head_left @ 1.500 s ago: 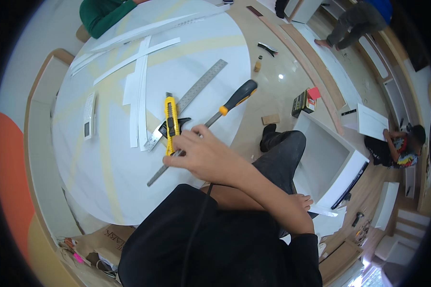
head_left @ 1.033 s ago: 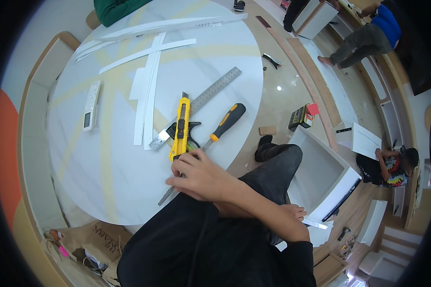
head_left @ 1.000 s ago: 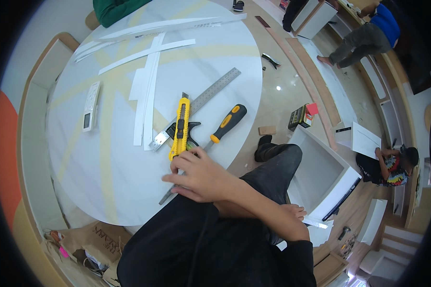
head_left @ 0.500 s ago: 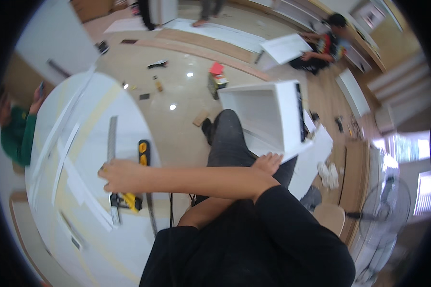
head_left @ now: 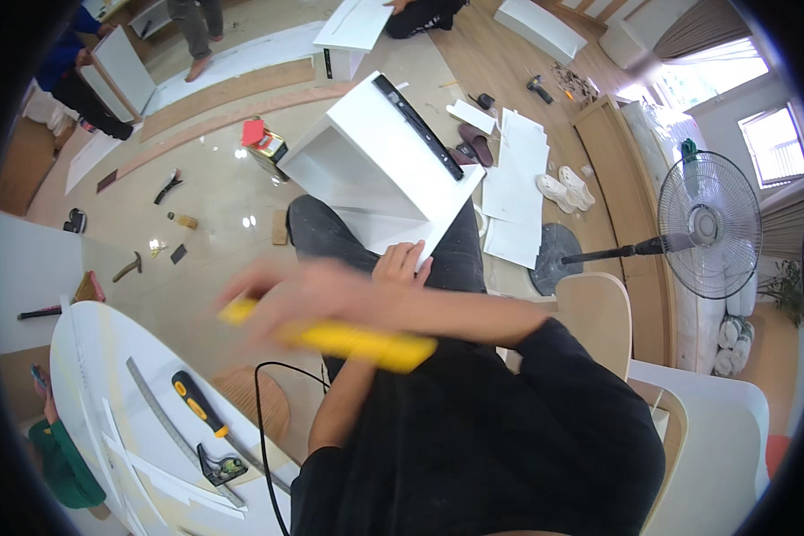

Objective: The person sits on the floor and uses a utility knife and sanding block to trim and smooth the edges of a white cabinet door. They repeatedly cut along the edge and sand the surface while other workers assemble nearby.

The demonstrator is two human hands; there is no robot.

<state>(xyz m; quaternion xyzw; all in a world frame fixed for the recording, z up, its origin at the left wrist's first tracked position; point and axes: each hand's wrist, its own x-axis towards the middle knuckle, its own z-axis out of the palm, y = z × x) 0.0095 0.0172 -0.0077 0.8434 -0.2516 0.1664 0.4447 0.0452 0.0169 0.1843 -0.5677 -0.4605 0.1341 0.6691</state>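
My left hand (head_left: 400, 264) lies with its fingers outstretched on the near edge of a white open-fronted box (head_left: 380, 147). This box rests tilted on my thighs, and a black slide rail (head_left: 418, 125) runs along its upper side. Crossing over my left forearm, my right hand (head_left: 299, 299) is closed around a long yellow tool (head_left: 357, 344); motion blur hides its exact kind. On the round white table (head_left: 89, 335) at left lie a tool with a black-and-yellow handle (head_left: 198, 404), a steel ruler (head_left: 165, 411) and a black square head (head_left: 221, 466).
A black cable (head_left: 259, 402) loops beside the table. A hammer (head_left: 129, 267) and a red-topped box (head_left: 261, 143) are on the floor. At right are a standing fan (head_left: 707, 223), white panels (head_left: 518, 188) and a chair (head_left: 594, 322). Other people work around the room; one green sleeve (head_left: 64, 464) shows beside the table.
My right hand has come from the table toward my lap, now carrying the yellow tool that lay by the ruler. My left hand stays on the box. The view has turned right.
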